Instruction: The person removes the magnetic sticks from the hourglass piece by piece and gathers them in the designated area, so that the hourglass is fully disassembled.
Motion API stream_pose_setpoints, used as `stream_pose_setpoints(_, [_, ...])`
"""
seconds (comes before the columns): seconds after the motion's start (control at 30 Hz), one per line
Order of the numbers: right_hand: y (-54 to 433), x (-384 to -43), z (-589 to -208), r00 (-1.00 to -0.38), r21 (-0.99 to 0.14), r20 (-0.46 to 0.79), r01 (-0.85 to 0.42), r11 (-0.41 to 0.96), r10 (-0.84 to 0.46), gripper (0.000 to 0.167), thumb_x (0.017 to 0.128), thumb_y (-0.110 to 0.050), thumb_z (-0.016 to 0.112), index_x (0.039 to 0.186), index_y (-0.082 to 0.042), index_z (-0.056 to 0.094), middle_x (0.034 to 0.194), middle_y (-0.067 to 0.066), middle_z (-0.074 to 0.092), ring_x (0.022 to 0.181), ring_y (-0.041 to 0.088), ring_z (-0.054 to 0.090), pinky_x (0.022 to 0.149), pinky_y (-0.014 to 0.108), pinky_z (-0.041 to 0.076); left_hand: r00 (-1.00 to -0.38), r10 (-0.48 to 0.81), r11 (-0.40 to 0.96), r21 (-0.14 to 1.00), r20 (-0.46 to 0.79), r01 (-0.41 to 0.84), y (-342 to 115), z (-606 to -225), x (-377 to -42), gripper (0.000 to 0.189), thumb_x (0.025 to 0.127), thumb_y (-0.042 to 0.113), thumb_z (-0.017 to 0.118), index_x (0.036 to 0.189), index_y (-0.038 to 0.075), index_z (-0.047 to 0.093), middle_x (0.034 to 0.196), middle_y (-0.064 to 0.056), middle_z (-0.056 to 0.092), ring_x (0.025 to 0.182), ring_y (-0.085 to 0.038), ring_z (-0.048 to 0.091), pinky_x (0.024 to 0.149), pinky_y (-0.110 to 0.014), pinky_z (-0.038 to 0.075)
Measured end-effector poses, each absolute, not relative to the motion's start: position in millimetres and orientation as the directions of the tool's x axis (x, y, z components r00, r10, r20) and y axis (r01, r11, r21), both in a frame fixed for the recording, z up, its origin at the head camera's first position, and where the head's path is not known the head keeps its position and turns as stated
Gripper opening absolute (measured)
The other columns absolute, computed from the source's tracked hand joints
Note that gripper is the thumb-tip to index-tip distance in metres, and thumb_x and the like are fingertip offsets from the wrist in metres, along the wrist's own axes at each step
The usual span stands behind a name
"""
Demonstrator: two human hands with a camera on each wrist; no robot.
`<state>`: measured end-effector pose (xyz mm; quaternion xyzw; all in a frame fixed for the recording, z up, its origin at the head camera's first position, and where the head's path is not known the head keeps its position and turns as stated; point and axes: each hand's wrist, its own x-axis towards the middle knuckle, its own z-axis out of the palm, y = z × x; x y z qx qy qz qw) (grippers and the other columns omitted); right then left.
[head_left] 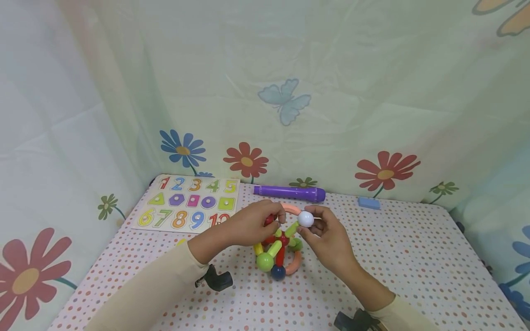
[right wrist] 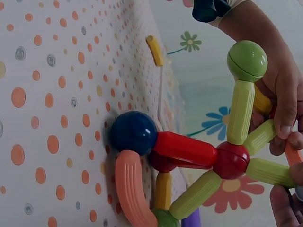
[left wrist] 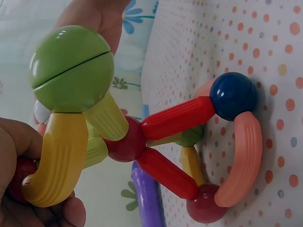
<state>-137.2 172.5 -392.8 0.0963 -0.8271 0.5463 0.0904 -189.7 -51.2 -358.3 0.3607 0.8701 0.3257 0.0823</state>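
A flowered cloth [head_left: 331, 115] hangs behind a dotted table [head_left: 414, 257]. Two forearms in cream sleeves reach over it, the left sleeve [head_left: 145, 296] slanting in from the lower left, the right sleeve [head_left: 407, 316] from the lower right, so that the hands face each other. Behind the left forearm lies a number board [head_left: 168, 202]. The toy [head_left: 283, 240], built of sticks and balls, is between and below the hands, near the middle of the table; whether its lower balls bear on the tabletop I cannot tell. The left hand [head_left: 250, 223] is turned knuckles up, fingers bent down and thumb beneath, pinching a red ball [head_left: 269, 219] at the end of a yellow curved stick [left wrist: 61, 158]. The right hand [head_left: 329, 236] tilts up and inward, pinching a white ball [head_left: 305, 219] with its thumb low and its fingers bent behind. Beyond the hands lies a purple tube [head_left: 290, 193]. An orange curved stick [head_left: 291, 208] runs from the white ball toward the left hand. At the far edge, right of the tube, sits a small blue block [head_left: 369, 203].
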Motion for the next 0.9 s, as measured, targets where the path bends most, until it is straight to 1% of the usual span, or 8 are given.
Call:
stream_pose_setpoints(0.3, [172.3,-136.6,-390.9,-0.976,-0.908,0.211,-0.217,0.359,-0.057,0.05,0.089,0.01,0.073,0.133,0.005,0.049,0.122,0.021,0.063,0.11,0.032,0.069,0.085,0.028,0.058,-0.731,0.679,0.527,0.653,0.061,0.544,-50.4,-357.9,-189.9,0.009,0.101,0.011,0.064,0.108,0.015,0.06,0.093,0.003,0.055,0.085,-0.014,0.054,0.065,-0.023,0.052])
stream_pose_setpoints(0.6, [171.8,-136.5,-389.8,-0.979,-0.915,0.201,-0.204,0.347,-0.044,0.05,0.088,0.01,0.074,0.131,0.005,0.049,0.121,0.022,0.064,0.109,0.032,0.07,0.084,0.027,0.058,-0.732,0.679,0.518,0.673,0.054,0.529,-50.8,-357.4,-189.7,0.009,0.1,0.01,0.064,0.109,0.012,0.06,0.094,0.003,0.056,0.084,-0.015,0.055,0.063,-0.023,0.052])
stream_pose_setpoints(0.87, [170.5,-135.9,-388.6,-0.985,-0.928,0.172,-0.16,0.336,0.007,0.053,0.085,0.01,0.077,0.127,0.004,0.045,0.123,0.022,0.059,0.113,0.034,0.068,0.086,0.03,0.057,-0.722,0.687,0.503,0.666,0.079,0.551,-51.6,-359.6,-192.1,0.007,0.1,0.008,0.062,0.107,0.008,0.061,0.093,0.003,0.055,0.082,-0.014,0.054,0.063,-0.023,0.05])
stream_pose_setpoints(0.9, [170.6,-135.9,-388.6,-0.985,-0.928,0.172,-0.157,0.339,0.012,0.054,0.085,0.01,0.077,0.127,0.004,0.045,0.123,0.022,0.059,0.113,0.034,0.068,0.086,0.029,0.057,-0.721,0.688,0.503,0.664,0.081,0.554,-51.6,-359.7,-192.3,0.006,0.1,0.009,0.063,0.106,0.01,0.061,0.093,0.003,0.055,0.082,-0.014,0.054,0.063,-0.023,0.05])
